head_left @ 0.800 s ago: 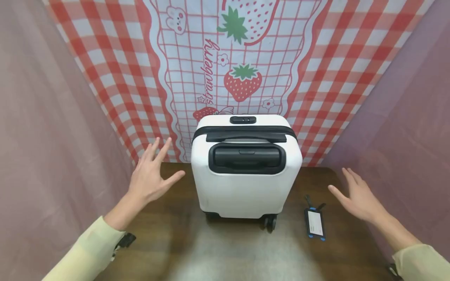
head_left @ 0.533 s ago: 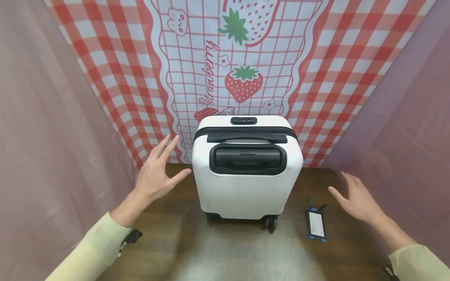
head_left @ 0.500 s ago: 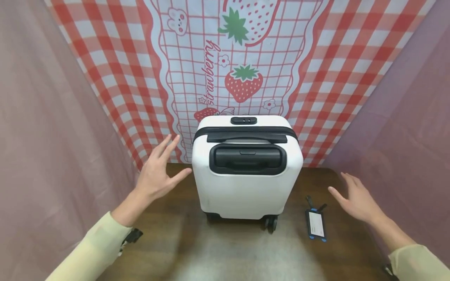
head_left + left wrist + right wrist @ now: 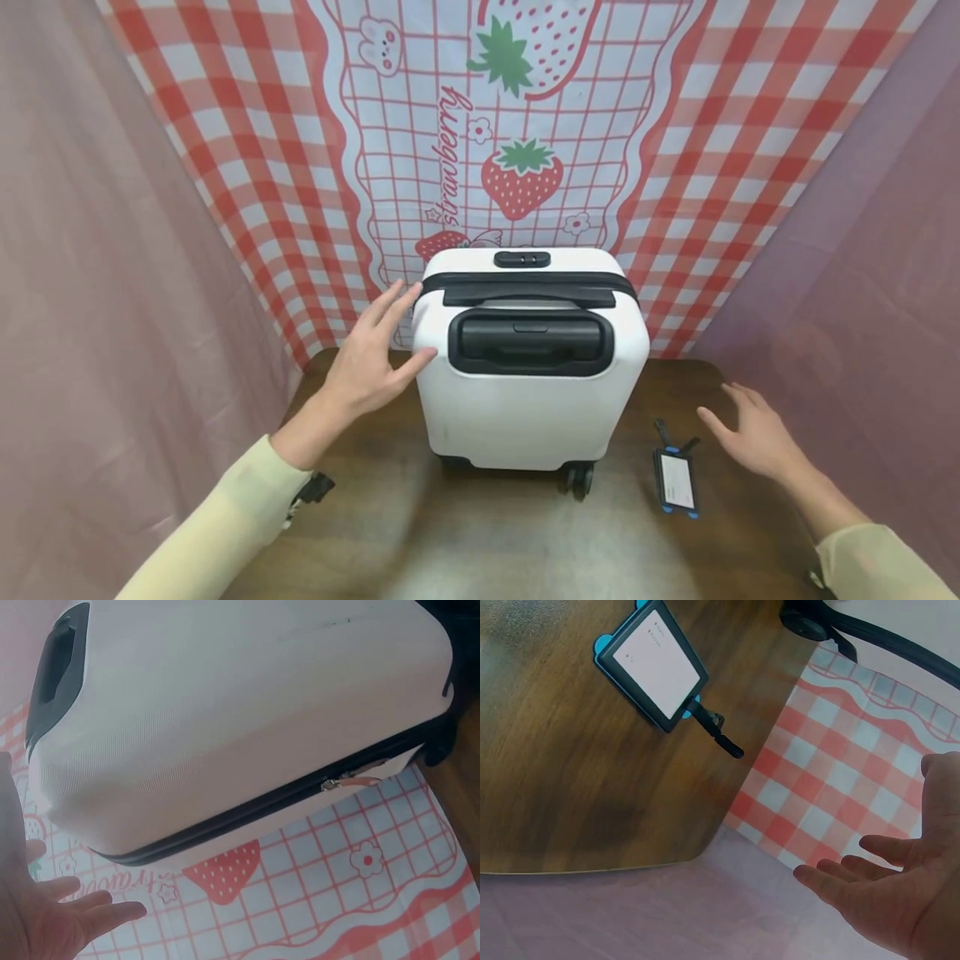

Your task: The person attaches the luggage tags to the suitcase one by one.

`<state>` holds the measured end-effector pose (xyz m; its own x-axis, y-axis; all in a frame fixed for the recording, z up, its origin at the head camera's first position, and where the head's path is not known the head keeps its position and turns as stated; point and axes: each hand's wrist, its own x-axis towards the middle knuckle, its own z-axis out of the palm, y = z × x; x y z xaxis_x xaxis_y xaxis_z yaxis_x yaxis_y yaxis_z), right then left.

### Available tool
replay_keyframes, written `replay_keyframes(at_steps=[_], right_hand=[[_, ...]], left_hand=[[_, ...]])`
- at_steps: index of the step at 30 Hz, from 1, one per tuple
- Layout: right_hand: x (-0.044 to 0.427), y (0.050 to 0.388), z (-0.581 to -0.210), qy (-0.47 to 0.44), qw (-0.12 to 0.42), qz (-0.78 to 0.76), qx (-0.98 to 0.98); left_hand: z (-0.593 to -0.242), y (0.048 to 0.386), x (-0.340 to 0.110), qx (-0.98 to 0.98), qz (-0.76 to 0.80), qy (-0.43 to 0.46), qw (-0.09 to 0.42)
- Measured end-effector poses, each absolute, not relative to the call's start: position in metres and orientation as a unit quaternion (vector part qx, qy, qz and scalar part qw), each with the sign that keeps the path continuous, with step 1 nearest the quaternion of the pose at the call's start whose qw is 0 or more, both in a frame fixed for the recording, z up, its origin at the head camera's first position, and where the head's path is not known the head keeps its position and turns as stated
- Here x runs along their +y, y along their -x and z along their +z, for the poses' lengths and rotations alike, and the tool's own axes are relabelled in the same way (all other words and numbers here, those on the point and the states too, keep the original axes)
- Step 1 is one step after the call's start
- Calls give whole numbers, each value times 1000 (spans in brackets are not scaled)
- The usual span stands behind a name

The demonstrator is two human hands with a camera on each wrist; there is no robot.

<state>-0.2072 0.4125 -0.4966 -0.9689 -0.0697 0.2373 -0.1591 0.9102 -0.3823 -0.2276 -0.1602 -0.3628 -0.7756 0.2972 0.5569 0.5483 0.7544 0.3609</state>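
A white suitcase [image 4: 525, 417] stands upright on the wooden table, its black handle recess facing the head camera. My left hand [image 4: 363, 367] is spread at the suitcase's upper left corner; whether the fingertips touch it I cannot tell from the head view. The left wrist view shows that hand [image 4: 56, 907] with fingers apart beside the white shell [image 4: 247, 712]. My right hand [image 4: 761, 437] hovers empty to the right of a luggage tag [image 4: 677, 481] with a white card and blue corners. In the right wrist view the hand [image 4: 900, 892] is spread, apart from the tag [image 4: 656, 667].
Behind the suitcase hangs a red-and-white checked cloth [image 4: 262, 167] with strawberries. Pink curtains [image 4: 112, 292] flank both sides. The wooden table [image 4: 480, 550] extends in front, with a rounded back right corner. Black wheels show under the suitcase.
My left hand has moved right, up to the suitcase's upper left corner. My right hand has lowered slightly beside the tag. The suitcase and tag look unmoved.
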Motion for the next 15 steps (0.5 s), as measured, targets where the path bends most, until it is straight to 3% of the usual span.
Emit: replay_keyframes(at_steps=[15], right_hand=[[412, 216, -517, -49, 90, 194, -976]], left_hand=[[-366, 234, -144, -887, -270, 271, 259]])
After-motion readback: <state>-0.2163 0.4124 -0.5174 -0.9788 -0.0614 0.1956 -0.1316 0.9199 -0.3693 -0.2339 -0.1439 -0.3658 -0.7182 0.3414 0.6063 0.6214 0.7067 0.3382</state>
